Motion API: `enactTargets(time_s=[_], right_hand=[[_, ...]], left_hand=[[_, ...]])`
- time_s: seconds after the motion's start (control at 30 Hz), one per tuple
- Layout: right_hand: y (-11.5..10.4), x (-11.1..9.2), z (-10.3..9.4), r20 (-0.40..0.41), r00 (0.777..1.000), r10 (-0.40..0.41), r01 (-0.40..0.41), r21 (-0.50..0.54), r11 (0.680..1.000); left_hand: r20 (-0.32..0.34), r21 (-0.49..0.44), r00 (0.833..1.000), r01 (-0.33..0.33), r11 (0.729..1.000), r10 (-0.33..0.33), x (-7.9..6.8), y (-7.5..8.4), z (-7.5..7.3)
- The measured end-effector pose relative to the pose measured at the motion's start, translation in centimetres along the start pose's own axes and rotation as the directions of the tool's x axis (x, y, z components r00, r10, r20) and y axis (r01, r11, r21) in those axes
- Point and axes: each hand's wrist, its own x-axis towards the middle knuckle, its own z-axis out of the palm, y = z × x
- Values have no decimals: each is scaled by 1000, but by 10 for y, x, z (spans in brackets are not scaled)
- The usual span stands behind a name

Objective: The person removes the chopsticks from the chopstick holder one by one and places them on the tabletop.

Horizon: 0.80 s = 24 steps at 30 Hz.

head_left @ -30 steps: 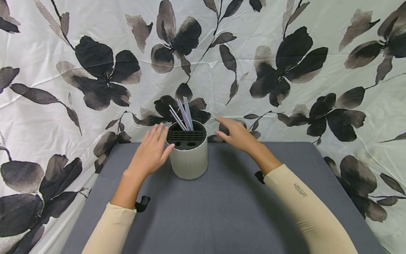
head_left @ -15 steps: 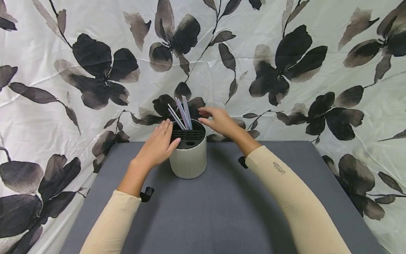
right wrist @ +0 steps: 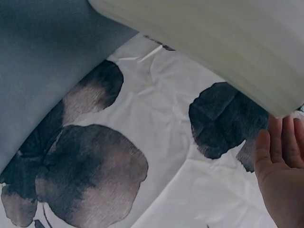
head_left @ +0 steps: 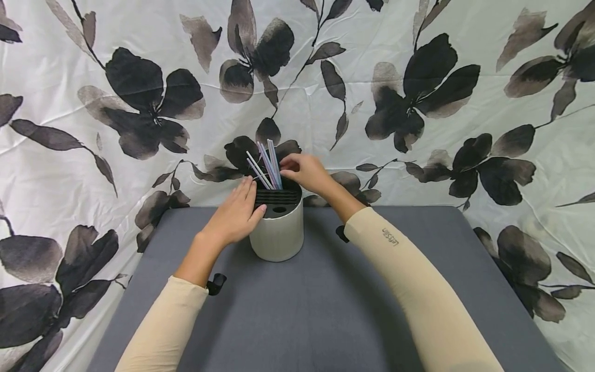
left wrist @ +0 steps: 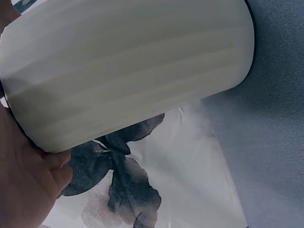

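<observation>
A pale cream round holder [head_left: 276,237] with a black slotted insert [head_left: 279,197] stands upright near the table's back edge. Several thin, pale white and lilac sticks, like drinking straws [head_left: 269,168], lean in its rear compartment. My left hand [head_left: 234,214] rests on the holder's left rim with straight fingers, the thumb reaching over the front of the top. My right hand [head_left: 304,170] is above the back right rim, its fingers bent loosely beside the straws. No straw shows between them. In the right wrist view, the fingertips [right wrist: 287,128] are partly hidden behind the holder's wall.
The holder stands on a grey table [head_left: 297,315]. Right behind the table's back edge hangs a white cloth [head_left: 325,103] with dark flowers. A black strap end [head_left: 216,284] sticks out at the left wrist.
My right hand has moved left and in over the holder to the straws, its fingers bending. The left hand has shifted slightly right onto the rim. The holder stays in place.
</observation>
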Motion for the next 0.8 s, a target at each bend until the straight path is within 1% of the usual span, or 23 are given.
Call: enactTargets(time_s=[0.13, 0.23, 0.4, 0.6, 0.8], right_hand=[[-4, 5, 7, -25, 1000, 4, -4, -9, 1000], [-7, 7, 12, -68, 998, 8, -10, -29, 1000], [-10, 9, 14, -114, 993, 17, -24, -58, 998], [-13, 7, 6, -125, 991, 37, -43, -47, 998], [-18, 2, -9, -151, 988, 21, -22, -4, 1000]], left_hand=[[1, 1, 1000, 3, 1000, -3, 0, 1, 0], [4, 3, 1000, 6, 1000, -6, 0, 1, 0], [5, 12, 1000, 7, 1000, -8, 0, 0, 2], [-5, 12, 1000, 2, 1000, -1, 0, 0, 3], [5, 9, 1000, 6, 1000, -6, 1, 0, 1]])
